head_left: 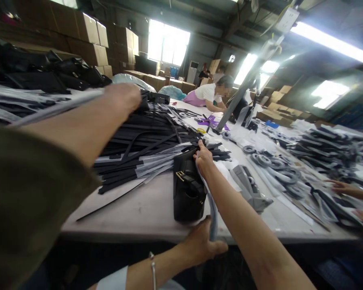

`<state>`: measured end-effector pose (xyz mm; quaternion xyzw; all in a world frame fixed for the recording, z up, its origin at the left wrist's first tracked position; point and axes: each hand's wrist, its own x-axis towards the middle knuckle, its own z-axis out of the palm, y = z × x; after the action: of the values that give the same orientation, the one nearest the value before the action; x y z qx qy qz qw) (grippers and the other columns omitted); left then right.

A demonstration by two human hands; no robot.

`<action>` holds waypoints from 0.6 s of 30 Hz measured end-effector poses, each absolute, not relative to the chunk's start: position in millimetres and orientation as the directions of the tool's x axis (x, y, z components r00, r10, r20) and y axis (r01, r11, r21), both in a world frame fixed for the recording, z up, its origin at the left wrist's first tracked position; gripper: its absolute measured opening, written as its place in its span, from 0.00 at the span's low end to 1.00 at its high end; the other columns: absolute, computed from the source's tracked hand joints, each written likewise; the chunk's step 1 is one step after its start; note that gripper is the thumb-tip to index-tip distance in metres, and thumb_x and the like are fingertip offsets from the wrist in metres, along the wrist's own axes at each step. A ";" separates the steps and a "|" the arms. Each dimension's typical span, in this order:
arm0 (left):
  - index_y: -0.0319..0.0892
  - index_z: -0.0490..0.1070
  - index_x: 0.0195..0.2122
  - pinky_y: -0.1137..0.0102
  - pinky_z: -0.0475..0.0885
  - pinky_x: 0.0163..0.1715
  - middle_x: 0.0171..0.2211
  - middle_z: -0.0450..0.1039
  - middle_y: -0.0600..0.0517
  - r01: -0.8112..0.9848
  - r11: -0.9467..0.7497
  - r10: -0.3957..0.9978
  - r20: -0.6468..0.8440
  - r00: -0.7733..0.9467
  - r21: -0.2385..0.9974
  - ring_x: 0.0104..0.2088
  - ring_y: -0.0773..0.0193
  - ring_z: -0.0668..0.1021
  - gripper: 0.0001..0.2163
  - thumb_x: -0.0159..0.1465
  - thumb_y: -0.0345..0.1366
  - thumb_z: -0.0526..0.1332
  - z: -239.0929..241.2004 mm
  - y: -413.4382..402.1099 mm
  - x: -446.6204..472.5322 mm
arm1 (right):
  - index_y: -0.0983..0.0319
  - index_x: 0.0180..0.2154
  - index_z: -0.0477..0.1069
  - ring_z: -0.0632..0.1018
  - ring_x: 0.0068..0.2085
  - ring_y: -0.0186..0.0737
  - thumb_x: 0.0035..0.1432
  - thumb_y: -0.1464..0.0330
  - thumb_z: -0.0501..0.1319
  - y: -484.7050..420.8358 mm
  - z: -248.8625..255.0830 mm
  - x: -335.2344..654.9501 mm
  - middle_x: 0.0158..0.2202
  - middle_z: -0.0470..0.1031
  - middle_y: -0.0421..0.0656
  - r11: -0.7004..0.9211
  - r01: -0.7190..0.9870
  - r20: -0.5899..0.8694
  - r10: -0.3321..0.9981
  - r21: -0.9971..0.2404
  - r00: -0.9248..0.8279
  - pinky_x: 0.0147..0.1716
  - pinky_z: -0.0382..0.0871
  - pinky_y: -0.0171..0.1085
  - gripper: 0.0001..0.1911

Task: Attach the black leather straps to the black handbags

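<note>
My left hand (124, 98) reaches far out over a big pile of black straps (145, 141); only its back shows and the fingers are hidden. My right hand (203, 158) rests at the far end of a black bag (187, 193) with a gold buckle, fingers curled on a grey strip (213, 217). The strip runs down beside my wrist to the table's front edge. There another person's hand (199, 243), with a bracelet on its wrist, grips the strip's lower end.
The white table (145, 209) carries grey straps and rings (278, 165) on the right, where a co-worker's hands (347, 188) lie. A grey slanted pole (236, 100) stands mid-table. A person in white leans over the far end. Black bags (63, 72) and cardboard boxes are stacked at the left.
</note>
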<state>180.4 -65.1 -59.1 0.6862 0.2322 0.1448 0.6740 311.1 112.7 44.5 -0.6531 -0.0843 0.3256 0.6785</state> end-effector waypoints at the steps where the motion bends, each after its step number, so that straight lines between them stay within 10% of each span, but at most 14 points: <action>1: 0.38 0.69 0.50 0.65 0.69 0.42 0.42 0.76 0.46 0.094 0.080 0.514 -0.122 0.849 0.992 0.41 0.55 0.75 0.24 0.55 0.45 0.63 -55.2 -67.4 187.5 | 0.65 0.40 0.70 0.71 0.24 0.29 0.66 0.62 0.58 111.1 46.7 309.5 0.31 0.72 0.38 -0.071 -0.315 -0.298 0.567 -0.946 0.768 0.21 0.68 0.29 0.12; 5: 0.37 0.71 0.40 0.70 0.67 0.29 0.26 0.74 0.50 -0.080 0.273 0.449 -0.053 0.892 0.959 0.27 0.63 0.74 0.19 0.65 0.50 0.52 -27.3 -76.1 184.8 | 0.64 0.32 0.71 0.69 0.20 0.29 0.59 0.61 0.65 76.3 66.5 326.1 0.24 0.71 0.37 -0.124 -0.215 -0.239 0.702 -0.969 0.671 0.16 0.61 0.28 0.13; 10: 0.37 0.69 0.39 0.69 0.72 0.32 0.29 0.77 0.46 -0.358 0.568 0.471 0.064 0.880 0.741 0.28 0.62 0.78 0.19 0.62 0.50 0.61 35.9 -58.3 157.7 | 0.64 0.35 0.76 0.73 0.25 0.32 0.43 0.65 0.75 -43.1 91.1 368.1 0.30 0.78 0.40 -0.192 -0.039 -0.184 0.834 -0.981 0.520 0.19 0.61 0.27 0.16; 15: 0.37 0.68 0.39 0.69 0.73 0.32 0.29 0.78 0.47 -0.502 0.568 0.558 0.143 0.817 0.652 0.27 0.64 0.79 0.15 0.62 0.46 0.62 78.9 -37.7 181.3 | 0.63 0.37 0.80 0.71 0.25 0.34 0.30 0.58 0.78 -147.7 75.9 334.5 0.27 0.77 0.40 -0.414 0.218 -0.449 0.882 -0.884 -0.144 0.21 0.61 0.29 0.29; 18: 0.37 0.67 0.40 0.67 0.74 0.34 0.30 0.77 0.47 -0.543 0.470 0.585 0.215 0.782 0.696 0.30 0.61 0.79 0.17 0.64 0.48 0.60 88.3 -35.7 195.8 | 0.61 0.38 0.80 0.72 0.26 0.33 0.45 0.56 0.73 -167.8 65.5 295.6 0.33 0.79 0.44 -0.472 0.232 -0.515 0.836 -0.850 -0.187 0.22 0.63 0.28 0.20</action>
<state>195.8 -35.7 88.3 0.3958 0.0268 0.3290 0.8570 295.6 -167.8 65.5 -0.5895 -0.4530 0.6233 0.2424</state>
